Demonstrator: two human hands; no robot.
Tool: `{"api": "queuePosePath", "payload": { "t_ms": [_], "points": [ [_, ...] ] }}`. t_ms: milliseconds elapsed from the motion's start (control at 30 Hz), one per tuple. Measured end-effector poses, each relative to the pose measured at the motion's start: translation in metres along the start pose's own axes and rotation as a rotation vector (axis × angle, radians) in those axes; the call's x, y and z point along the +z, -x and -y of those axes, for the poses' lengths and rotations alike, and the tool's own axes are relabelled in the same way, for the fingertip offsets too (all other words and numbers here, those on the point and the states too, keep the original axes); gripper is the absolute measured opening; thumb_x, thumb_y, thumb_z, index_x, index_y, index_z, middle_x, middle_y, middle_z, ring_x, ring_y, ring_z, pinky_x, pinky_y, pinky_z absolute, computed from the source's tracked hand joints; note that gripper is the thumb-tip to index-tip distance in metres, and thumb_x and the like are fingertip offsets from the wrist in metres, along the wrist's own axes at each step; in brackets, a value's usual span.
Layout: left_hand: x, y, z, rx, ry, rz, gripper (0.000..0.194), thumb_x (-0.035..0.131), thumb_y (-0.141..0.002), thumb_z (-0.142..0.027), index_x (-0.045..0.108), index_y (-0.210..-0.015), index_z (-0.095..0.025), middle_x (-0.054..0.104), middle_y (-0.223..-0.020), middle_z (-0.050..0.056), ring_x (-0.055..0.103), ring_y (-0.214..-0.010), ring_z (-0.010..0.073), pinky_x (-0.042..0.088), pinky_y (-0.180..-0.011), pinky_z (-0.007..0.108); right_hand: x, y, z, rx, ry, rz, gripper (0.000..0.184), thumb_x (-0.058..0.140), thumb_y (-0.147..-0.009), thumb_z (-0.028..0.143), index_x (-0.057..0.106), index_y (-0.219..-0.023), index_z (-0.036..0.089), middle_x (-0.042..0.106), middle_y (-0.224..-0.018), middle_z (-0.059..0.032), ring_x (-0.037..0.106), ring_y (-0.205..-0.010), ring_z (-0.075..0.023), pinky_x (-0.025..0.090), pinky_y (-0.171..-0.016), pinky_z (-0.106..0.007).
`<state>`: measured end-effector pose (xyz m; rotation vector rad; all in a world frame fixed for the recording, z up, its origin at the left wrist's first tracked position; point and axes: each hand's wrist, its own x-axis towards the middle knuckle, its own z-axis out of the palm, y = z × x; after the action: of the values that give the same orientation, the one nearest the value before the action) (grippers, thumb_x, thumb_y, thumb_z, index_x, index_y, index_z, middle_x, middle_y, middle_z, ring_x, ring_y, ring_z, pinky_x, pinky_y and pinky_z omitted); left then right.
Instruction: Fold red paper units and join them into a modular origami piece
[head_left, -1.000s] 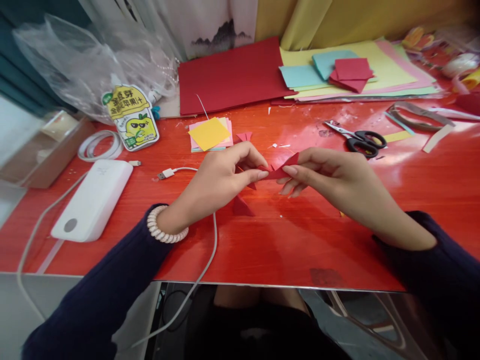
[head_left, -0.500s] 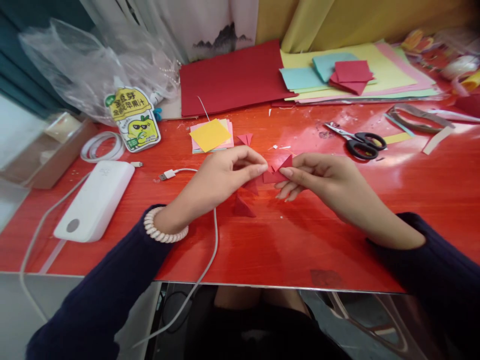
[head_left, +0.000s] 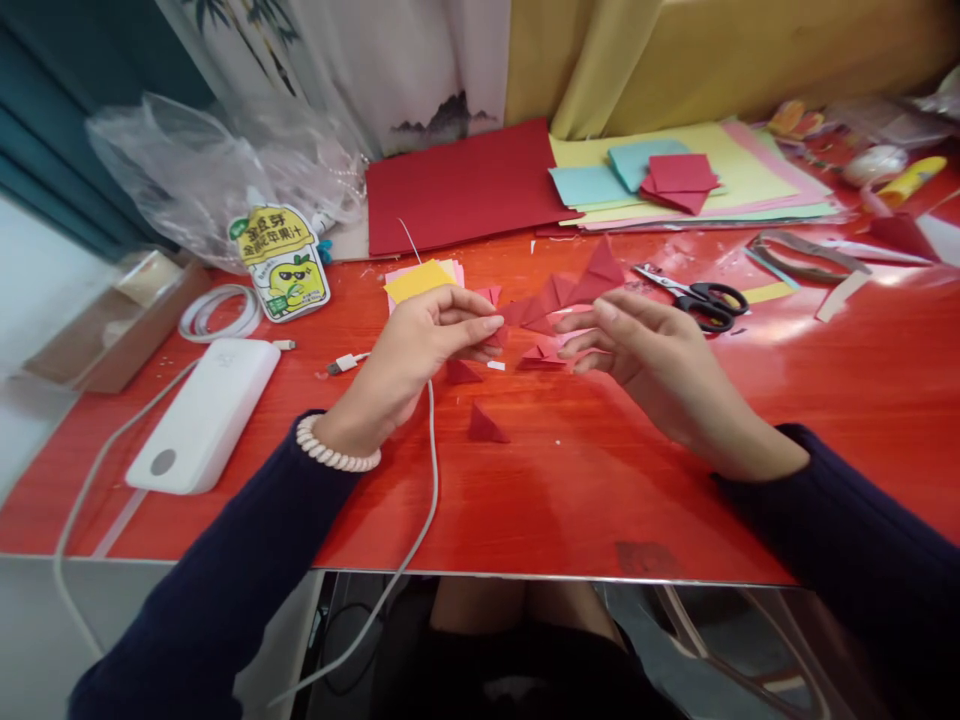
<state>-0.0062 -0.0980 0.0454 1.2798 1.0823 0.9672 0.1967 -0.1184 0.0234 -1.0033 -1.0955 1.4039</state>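
Observation:
My left hand (head_left: 424, 335) pinches the left end of a folded red paper piece (head_left: 566, 290), a chain of joined triangles that rises to the right above the red table (head_left: 600, 470). My right hand (head_left: 637, 345) hovers just below and right of it, fingers spread and loose, its fingertips near the paper's middle. Small red paper triangles (head_left: 486, 425) lie on the table under and in front of my hands. A stack of coloured square papers (head_left: 420, 280) with a yellow top sheet sits behind my left hand.
Black-handled scissors (head_left: 697, 297) lie right of the hands. Large red card (head_left: 469, 185) and pastel sheets (head_left: 697, 180) lie at the back. A white power bank (head_left: 202, 415) with cable, a juice pouch (head_left: 283, 262) and a plastic bag (head_left: 217, 165) are on the left.
The hands lifted and moved away from me. The red paper has unfolded into a longer chain held by the left hand; the right hand released its pinch and opened.

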Motion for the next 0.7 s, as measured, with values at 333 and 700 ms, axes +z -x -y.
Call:
{"api": "queuePosePath", "payload": {
  "t_ms": [333,700],
  "points": [
    [0.017,0.012,0.008,-0.037,0.015,0.125,0.023,0.075,-0.073,-0.021,0.053,-0.078,-0.015,0.061,-0.074,-0.002,0.068,-0.071,0.0126,0.058,-0.068,0.026,0.003,0.007,-0.001,-0.060,0.150,-0.042,0.025,0.063,-0.086,0.043,0.059,-0.074,0.021,0.059,-0.078,0.0008,0.062,-0.068,-0.0123,0.053,-0.061,-0.025],
    [0.011,0.007,0.004,0.222,-0.341,0.019,0.036,0.070,-0.078,-0.041,0.059,-0.105,-0.021,0.064,-0.105,0.005,0.060,-0.092,0.0140,0.048,-0.079,0.025,-0.007,0.005,0.009,-0.016,0.501,0.297,0.036,0.059,-0.086,0.030,0.043,-0.055,0.020,0.038,-0.057,0.0048,0.039,-0.052,-0.0099,0.031,-0.050,-0.025]
  ]
}}
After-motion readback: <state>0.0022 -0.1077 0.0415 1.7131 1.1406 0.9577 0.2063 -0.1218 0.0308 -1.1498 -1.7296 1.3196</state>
